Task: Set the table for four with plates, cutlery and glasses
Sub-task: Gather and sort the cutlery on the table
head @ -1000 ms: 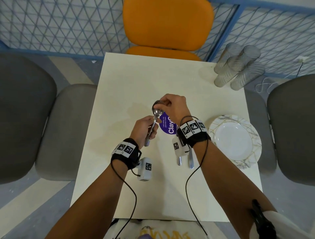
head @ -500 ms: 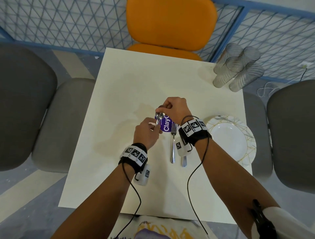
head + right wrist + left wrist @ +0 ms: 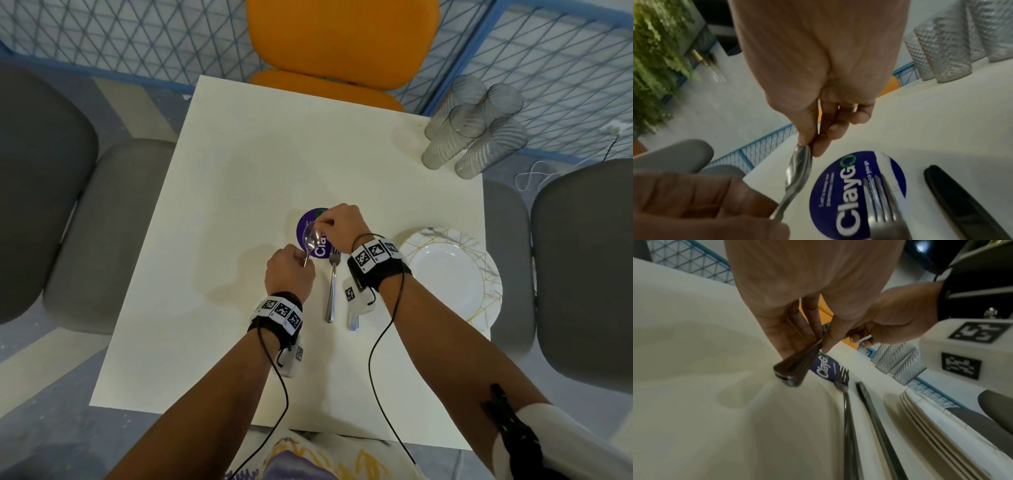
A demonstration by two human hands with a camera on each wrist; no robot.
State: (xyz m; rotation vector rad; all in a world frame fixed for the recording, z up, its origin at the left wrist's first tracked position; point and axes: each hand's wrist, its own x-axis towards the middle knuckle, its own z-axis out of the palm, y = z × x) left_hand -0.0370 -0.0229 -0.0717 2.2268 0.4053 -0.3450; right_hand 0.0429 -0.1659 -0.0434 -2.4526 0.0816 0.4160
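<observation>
My left hand (image 3: 294, 265) grips the handles of a small bunch of spoons (image 3: 311, 237) just above the white table (image 3: 239, 178). The handle ends (image 3: 790, 372) stick out below its curled fingers (image 3: 795, 337). My right hand (image 3: 324, 226) pinches the tip of the top spoon's bowl (image 3: 798, 167) between thumb and fingers (image 3: 818, 146). A fork (image 3: 332, 287) lies on the table between my wrists, tines on a purple round sticker (image 3: 308, 219). A knife (image 3: 873, 410) lies beside it, mostly hidden under my right wrist in the head view.
A stack of white gold-lined plates (image 3: 452, 274) sits at the right edge. Several ribbed glasses (image 3: 472, 130) stand at the far right corner. An orange chair (image 3: 342, 41) is at the far side, grey chairs (image 3: 102, 219) at both sides.
Both hands keep hold of the spoons and have lowered them closer to the table; the left hand now sits further back along the handles. Fork, knife, plates and glasses have not moved.
</observation>
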